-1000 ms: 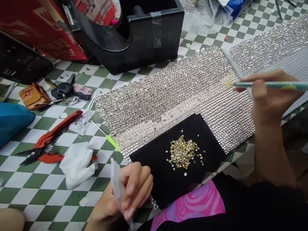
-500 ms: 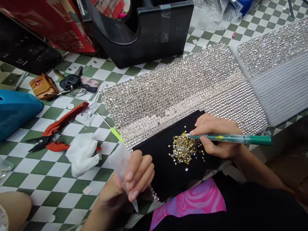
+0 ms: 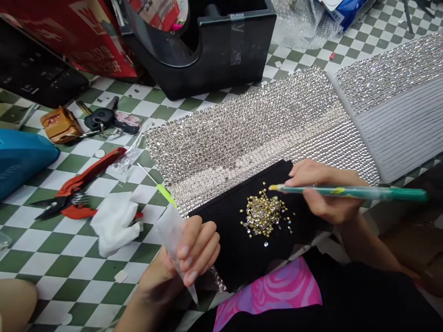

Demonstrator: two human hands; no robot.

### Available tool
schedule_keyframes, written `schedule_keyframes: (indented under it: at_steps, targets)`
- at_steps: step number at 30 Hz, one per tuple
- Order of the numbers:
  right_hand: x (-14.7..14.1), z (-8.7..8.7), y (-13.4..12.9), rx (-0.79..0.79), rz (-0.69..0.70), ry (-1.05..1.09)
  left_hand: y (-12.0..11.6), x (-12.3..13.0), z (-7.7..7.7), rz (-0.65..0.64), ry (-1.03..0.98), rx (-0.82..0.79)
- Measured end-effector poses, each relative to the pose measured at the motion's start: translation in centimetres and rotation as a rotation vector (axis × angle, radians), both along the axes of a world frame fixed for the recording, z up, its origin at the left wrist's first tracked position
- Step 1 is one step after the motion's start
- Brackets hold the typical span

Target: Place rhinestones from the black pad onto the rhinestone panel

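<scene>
My right hand (image 3: 327, 189) is closed on a green pencil-like pen (image 3: 374, 192) with a yellow tip, held above a black panel (image 3: 238, 251). Just left of and below that tip lies a loose pile of gold-backed rhinestones (image 3: 265, 213). My left hand (image 3: 197, 246), also closed, grips a translucent cone-shaped piping bag (image 3: 169, 230), its narrow end pointing down toward me. That hand is at the panel's left edge. Behind the panel spreads a sheet of silver rhinestone rows (image 3: 224, 133); whether the two are joined I cannot tell.
Red-handled pruning shears (image 3: 79, 193), crumpled white tissue (image 3: 116, 223), a lime-handled needle tool (image 3: 165, 193) and keys (image 3: 104, 117) lie at left. A black tape dispenser (image 3: 221, 50) stands at the back. At far left is part of a person's limb (image 3: 15, 299).
My right hand has moved right with the pen, and the pen's tip has lifted away from the rhinestone pile. My left hand keeps its hold on the piping bag.
</scene>
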State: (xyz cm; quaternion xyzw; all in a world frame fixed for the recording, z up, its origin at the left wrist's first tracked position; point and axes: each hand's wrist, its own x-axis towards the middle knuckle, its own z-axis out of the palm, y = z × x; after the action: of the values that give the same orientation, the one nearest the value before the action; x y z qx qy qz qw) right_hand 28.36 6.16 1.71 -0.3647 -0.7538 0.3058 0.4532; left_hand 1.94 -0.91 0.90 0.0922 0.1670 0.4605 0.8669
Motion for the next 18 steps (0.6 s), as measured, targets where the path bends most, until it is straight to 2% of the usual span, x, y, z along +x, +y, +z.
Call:
schedule_keyframes:
  at_steps: [2,5,6,9,12,14,18]
  targets:
    - [1.5,0.4,0.9,0.052,-0.183,0.035,-0.2,-0.2,-0.3,-0.014,0.030,-0.002]
    - [5.1,0.6,3.7,0.160,-0.420,0.075,-0.7,-0.5,-0.9,-0.049,0.086,-0.009]
    - [6.5,0.6,5.0,0.261,-0.497,0.122,-0.8,-0.6,-1.0,-0.057,0.102,-0.009]
    - [10.4,-0.2,8.8,0.275,-0.525,0.117,-0.6,-0.6,-0.6,-0.044,0.165,0.001]
    - [12.4,-1.4,11.1,0.072,-0.574,0.067,-0.1,-0.4,0.4,-0.023,0.223,-0.032]
    - [12.6,-2.0,11.6,-0.006,-0.601,0.045,0.0,-0.3,0.8,-0.016,0.219,-0.050]
    - [12.5,-2.6,11.5,-0.021,-0.607,0.016,-0.3,-0.3,0.6,0.031,0.172,-0.069]
